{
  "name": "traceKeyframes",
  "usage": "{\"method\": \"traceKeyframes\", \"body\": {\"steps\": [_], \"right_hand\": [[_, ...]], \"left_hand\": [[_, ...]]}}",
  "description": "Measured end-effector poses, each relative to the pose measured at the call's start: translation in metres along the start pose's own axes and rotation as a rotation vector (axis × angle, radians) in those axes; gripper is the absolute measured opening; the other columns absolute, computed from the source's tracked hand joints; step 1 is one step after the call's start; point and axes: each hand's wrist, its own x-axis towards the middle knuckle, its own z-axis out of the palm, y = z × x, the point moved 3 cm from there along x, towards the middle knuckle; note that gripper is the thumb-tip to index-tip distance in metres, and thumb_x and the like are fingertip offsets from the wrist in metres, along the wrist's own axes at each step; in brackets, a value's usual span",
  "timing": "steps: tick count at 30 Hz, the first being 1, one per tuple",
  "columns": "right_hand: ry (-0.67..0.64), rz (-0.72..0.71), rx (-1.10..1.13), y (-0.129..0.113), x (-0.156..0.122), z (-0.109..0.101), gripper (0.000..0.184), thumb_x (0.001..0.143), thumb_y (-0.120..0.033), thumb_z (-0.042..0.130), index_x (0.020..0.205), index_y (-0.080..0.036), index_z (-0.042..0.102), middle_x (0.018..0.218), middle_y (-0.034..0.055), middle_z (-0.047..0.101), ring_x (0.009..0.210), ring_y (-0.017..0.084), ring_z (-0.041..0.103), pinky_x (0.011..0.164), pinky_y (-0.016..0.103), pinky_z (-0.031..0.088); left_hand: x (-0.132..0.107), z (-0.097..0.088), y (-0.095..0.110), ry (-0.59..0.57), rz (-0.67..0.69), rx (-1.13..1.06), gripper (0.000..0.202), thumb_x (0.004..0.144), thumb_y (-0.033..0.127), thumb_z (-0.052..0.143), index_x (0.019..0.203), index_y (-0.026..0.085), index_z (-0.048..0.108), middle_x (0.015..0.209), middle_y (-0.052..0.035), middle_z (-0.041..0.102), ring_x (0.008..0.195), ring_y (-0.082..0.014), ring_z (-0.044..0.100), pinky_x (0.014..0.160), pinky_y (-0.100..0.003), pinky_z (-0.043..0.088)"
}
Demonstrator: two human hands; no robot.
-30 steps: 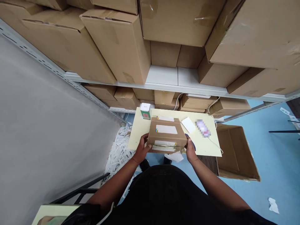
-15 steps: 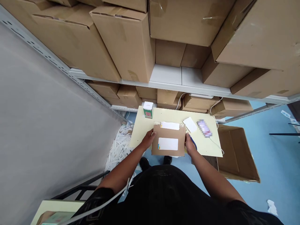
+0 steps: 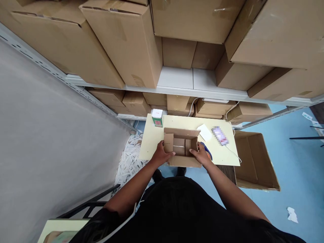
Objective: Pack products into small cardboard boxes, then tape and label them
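Note:
An opened cardboard box (image 3: 179, 141) sits at the front edge of the pale yellow table (image 3: 146, 145), its flaps spread and its inside facing up. My left hand (image 3: 162, 153) grips its left side, thumb over the near left corner. On the right side, my right hand (image 3: 200, 153) holds the box wall with the thumb reaching inside. Just beyond that hand lies a blue tape dispenser (image 3: 206, 148), partly hidden by it. A small green and white box (image 3: 157, 118) stands at the table's back left. A white card or packet (image 3: 204, 132) lies right of the box.
A blurred phone (image 3: 220, 135) with a white cable lies at the table's right. A large open carton (image 3: 255, 162) stands on the floor beside it. Shelves (image 3: 177, 77) of cartons rise behind. Shredded paper (image 3: 128, 157) is heaped at the left wall.
The cardboard box showed a closed face with white labels; now it has turned and its open inside shows, flaps apart. Both hands have shifted their hold on its sides.

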Motion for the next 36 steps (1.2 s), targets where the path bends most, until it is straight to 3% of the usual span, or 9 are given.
{"method": "traceKeyframes", "body": {"steps": [6,9,12,18,22,25,28,32,36], "right_hand": [[0.027,-0.017,-0.167,-0.005,0.007,0.011,0.077,0.080,-0.037,0.067,0.152,-0.020,0.045,0.143,0.0149,0.054,0.133,0.031,0.055,0.112,0.043,0.044],[0.041,-0.030,-0.150,-0.001,0.007,0.010,0.071,0.086,-0.037,0.060,0.153,-0.019,0.045,0.146,0.0151,0.055,0.137,0.031,0.052,0.115,0.045,0.041],[0.035,-0.010,-0.089,0.004,0.006,0.005,0.068,0.091,-0.045,0.056,0.154,-0.021,0.045,0.151,0.0128,0.054,0.140,0.029,0.051,0.117,0.044,0.040],[0.013,0.116,-0.053,0.016,0.002,-0.001,0.067,0.091,-0.055,0.053,0.150,-0.022,0.051,0.146,0.0104,0.061,0.135,0.028,0.057,0.114,0.041,0.043],[-0.027,0.123,-0.041,0.019,-0.001,0.002,0.059,0.090,-0.049,0.053,0.143,-0.022,0.058,0.126,0.0093,0.073,0.118,0.030,0.067,0.101,0.040,0.051],[-0.002,0.118,-0.045,0.020,0.000,0.003,0.057,0.089,-0.048,0.054,0.139,-0.023,0.061,0.118,0.0091,0.075,0.113,0.031,0.068,0.096,0.041,0.052],[0.016,0.097,-0.066,0.020,0.002,0.002,0.053,0.088,-0.047,0.053,0.134,-0.024,0.065,0.115,0.0075,0.076,0.112,0.031,0.069,0.097,0.043,0.051],[0.025,0.090,-0.124,0.012,0.000,-0.001,0.048,0.087,-0.043,0.049,0.126,-0.024,0.069,0.112,0.0075,0.077,0.110,0.029,0.069,0.096,0.041,0.051],[0.031,0.077,-0.190,-0.004,-0.010,-0.005,0.048,0.088,-0.043,0.046,0.124,-0.025,0.071,0.106,0.0082,0.077,0.104,0.030,0.070,0.091,0.040,0.052]], "left_hand": [[-0.003,0.008,0.024,0.133,0.038,0.338,0.100,0.073,0.039,0.079,0.156,0.010,0.030,0.155,-0.0262,0.040,0.149,-0.0430,0.036,0.120,-0.054,0.035],[-0.010,0.001,0.027,0.136,0.134,0.261,0.085,0.083,0.034,0.067,0.157,0.013,0.030,0.160,-0.0232,0.039,0.147,-0.0385,0.042,0.118,-0.052,0.039],[-0.014,-0.013,0.021,0.150,0.160,0.087,0.063,0.091,0.028,0.055,0.151,0.019,0.039,0.153,-0.0172,0.052,0.130,-0.0297,0.061,0.111,-0.047,0.048],[-0.005,-0.029,-0.005,0.332,-0.041,-0.164,0.041,0.090,0.025,0.049,0.130,0.022,0.046,0.120,-0.0092,0.066,0.090,-0.0209,0.071,0.077,-0.039,0.063],[0.000,-0.033,-0.011,0.419,0.017,0.020,0.052,0.082,0.024,0.061,0.132,0.018,0.050,0.130,-0.0145,0.059,0.116,-0.0279,0.063,0.101,-0.049,0.055],[0.003,-0.030,-0.010,0.281,0.129,0.103,0.042,0.087,0.030,0.059,0.128,0.020,0.059,0.135,-0.0147,0.060,0.129,-0.0310,0.056,0.115,-0.051,0.043],[0.005,-0.019,-0.014,0.099,0.062,0.016,0.038,0.092,0.040,0.056,0.123,0.019,0.064,0.126,-0.0138,0.067,0.119,-0.0296,0.064,0.110,-0.048,0.046],[0.004,-0.005,-0.018,0.100,-0.078,-0.053,0.064,0.079,0.039,0.074,0.136,0.014,0.056,0.138,-0.0193,0.061,0.116,-0.0307,0.066,0.104,-0.046,0.049],[-0.005,-0.012,-0.023,0.112,-0.112,-0.148,0.061,0.080,0.035,0.073,0.135,0.016,0.056,0.141,-0.0187,0.061,0.116,-0.0305,0.067,0.105,-0.045,0.048]]}}
